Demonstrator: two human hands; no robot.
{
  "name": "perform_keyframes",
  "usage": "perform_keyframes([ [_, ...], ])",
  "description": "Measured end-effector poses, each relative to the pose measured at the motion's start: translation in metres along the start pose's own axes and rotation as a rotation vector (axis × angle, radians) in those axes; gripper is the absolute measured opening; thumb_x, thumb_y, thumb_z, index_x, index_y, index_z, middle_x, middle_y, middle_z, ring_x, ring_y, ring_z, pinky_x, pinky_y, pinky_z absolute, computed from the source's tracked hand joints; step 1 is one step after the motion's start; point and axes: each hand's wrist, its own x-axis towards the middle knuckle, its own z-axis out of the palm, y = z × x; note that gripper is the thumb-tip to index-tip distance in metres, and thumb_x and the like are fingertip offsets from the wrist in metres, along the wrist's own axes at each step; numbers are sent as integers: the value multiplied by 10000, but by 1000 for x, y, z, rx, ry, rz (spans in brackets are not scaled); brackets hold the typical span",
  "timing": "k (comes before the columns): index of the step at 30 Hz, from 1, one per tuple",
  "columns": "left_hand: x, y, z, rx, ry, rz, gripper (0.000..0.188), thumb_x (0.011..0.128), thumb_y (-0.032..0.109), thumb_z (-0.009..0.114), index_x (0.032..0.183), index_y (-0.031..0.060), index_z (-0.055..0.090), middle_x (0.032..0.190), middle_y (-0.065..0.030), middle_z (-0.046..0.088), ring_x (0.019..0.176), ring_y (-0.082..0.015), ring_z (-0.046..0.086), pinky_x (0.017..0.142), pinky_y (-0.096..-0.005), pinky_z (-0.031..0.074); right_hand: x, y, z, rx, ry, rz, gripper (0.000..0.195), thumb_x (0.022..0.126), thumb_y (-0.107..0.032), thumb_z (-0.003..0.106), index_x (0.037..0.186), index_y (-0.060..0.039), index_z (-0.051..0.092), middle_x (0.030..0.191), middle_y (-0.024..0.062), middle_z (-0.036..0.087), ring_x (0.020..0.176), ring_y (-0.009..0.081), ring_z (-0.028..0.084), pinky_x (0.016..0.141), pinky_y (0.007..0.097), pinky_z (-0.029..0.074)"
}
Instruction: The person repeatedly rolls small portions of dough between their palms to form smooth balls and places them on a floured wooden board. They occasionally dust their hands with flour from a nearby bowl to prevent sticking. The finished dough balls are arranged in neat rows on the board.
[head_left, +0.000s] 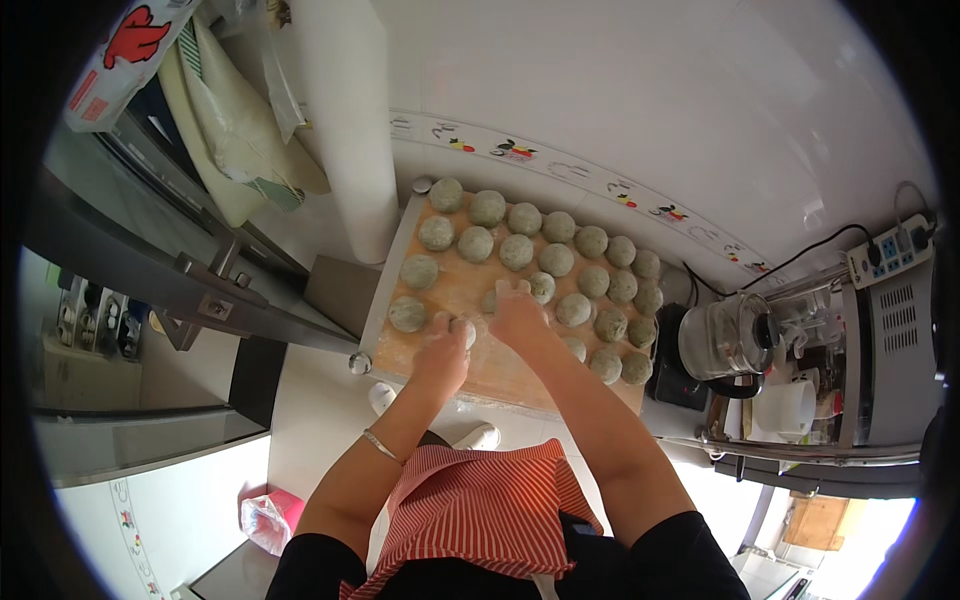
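Note:
Rows of round, grey-green dough balls (516, 251) lie on a floured wooden board (495, 375) in front of me. Near the board's front left, the fingers of my left hand (441, 352) curl around a pale dough ball (469, 334), covering much of it. Farther in, my right hand (519, 315) rests at the board with its fingers bent down. A partly hidden dough ball (489, 302) shows at the left of these fingers, and another dough ball (541, 287) sits close on their right. Whether the right hand grips the hidden one is unclear.
A glass kettle (724, 337) stands right of the board, below a power strip (891, 251) with a black cord. Behind the board rises a tiled wall (637, 97). A metal-framed door (187, 277) and a white pipe (349, 127) are at left.

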Motion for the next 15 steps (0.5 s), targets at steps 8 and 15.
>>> perform_keyframes([
  [8, -7, -9, 4, 0, 7, 21, 598, 778, 113, 665, 1307, 67, 389, 1258, -186, 442, 1005, -405, 583, 801, -478, 511, 18, -37, 7, 230, 91, -40, 544, 783, -214, 666, 1239, -33, 432, 1223, 254, 435, 1033, 435, 575, 832, 455, 515],
  [15, -8, -3, -2, -17, -80, -36, 626, 792, 137, 667, 1337, 62, 369, 1231, -185, 450, 943, -394, 613, 767, -462, 531, 16, -51, 3, 318, 51, 61, 569, 844, -354, 580, 1318, -90, 410, 1297, 225, 424, 1088, 430, 551, 894, 494, 477],
])
